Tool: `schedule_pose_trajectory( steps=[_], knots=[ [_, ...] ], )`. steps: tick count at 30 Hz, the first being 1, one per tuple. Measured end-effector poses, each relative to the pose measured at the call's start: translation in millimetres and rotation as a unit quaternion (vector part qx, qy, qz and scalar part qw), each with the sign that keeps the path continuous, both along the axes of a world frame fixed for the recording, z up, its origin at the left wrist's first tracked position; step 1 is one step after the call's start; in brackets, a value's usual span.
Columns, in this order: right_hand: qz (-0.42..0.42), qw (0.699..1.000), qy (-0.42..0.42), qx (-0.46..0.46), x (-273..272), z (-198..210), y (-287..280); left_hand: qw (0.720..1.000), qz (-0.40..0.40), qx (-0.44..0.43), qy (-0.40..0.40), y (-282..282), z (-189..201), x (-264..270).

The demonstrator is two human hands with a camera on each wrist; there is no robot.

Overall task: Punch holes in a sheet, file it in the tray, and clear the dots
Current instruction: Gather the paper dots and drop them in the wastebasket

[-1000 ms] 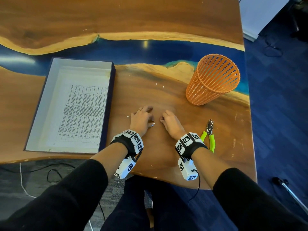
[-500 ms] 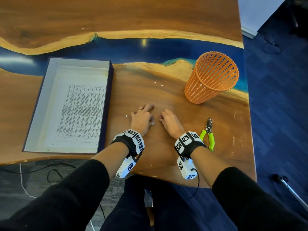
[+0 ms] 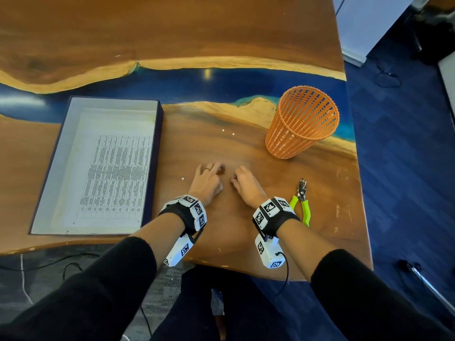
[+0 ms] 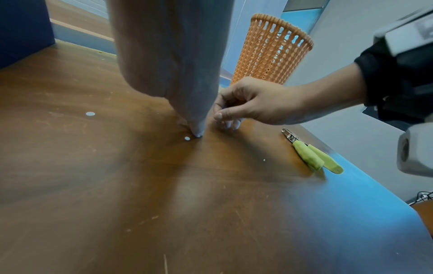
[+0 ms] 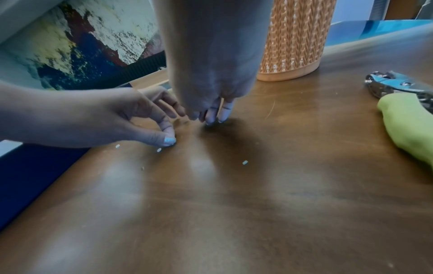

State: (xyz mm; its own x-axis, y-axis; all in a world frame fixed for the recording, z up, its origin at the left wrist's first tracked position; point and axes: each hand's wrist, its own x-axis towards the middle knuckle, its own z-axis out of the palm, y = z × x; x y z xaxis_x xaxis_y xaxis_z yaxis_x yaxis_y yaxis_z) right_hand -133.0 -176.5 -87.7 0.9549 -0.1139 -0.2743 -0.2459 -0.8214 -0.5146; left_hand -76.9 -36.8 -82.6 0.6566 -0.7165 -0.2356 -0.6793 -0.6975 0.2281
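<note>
My left hand (image 3: pixel 216 177) and right hand (image 3: pixel 235 175) sit close together on the wooden table (image 3: pixel 221 230), fingers curled down onto it. The left thumb tip (image 4: pixel 196 132) touches the wood right beside a white paper dot (image 4: pixel 187 138); I see nothing held in that hand. On the right hand (image 4: pixel 225 118), the thumb lies against the index finger and the other fingertips (image 5: pixel 215 115) touch the table; no dot shows between them. More dots lie loose (image 3: pixel 182 178) (image 3: pixel 223 130) (image 5: pixel 244 162). The printed sheet (image 3: pixel 115 173) lies flat in the tray (image 3: pixel 55 153) at left.
An orange mesh basket (image 3: pixel 302 124) stands upright at the back right. The green-handled hole punch (image 3: pixel 301 200) lies just right of my right wrist. The table's front edge runs close under my forearms, and its right edge lies past the punch.
Both hands stay at the same spot on the table with only small finger movements. The head view has shifted slightly.
</note>
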Motion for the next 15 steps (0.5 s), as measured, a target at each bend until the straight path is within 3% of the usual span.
schedule_pose_trajectory(
  steps=[5,9,12,15],
  knots=[
    [-0.022,0.998,-0.061,0.025,9,31,-6,0.999,0.012,-0.045,-0.017,-2,15,18],
    [-0.043,0.990,-0.129,0.026,25,75,-11,0.988,0.018,-0.132,-0.078,-21,54,45],
    [-0.047,0.974,-0.219,0.016,32,110,-21,0.970,0.007,-0.194,-0.148,-44,88,63],
    [-0.106,0.949,-0.296,0.018,34,138,-49,0.959,-0.007,-0.256,-0.120,-82,118,73]
  ],
)
